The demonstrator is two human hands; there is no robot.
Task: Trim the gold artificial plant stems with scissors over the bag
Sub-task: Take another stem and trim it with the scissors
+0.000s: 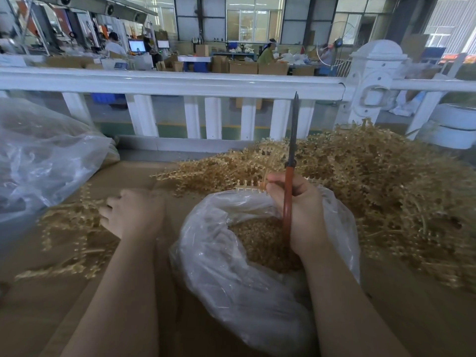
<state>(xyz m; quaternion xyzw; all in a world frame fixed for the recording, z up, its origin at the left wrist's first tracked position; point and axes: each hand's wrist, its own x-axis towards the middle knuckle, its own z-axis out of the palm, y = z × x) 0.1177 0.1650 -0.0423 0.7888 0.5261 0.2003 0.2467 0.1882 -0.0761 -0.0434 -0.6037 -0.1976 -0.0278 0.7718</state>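
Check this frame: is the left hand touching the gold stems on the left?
Touching. The head view shows the left hand with its fingers resting on the left pile of gold stems.

- Your view is lit by bright daylight from the tall windows at the back; they wash out to white.
- The white railing bows with wide-angle distortion.
- Your left hand and the stems beside it are smeared with motion blur.
- Shadows on the bench are soft.
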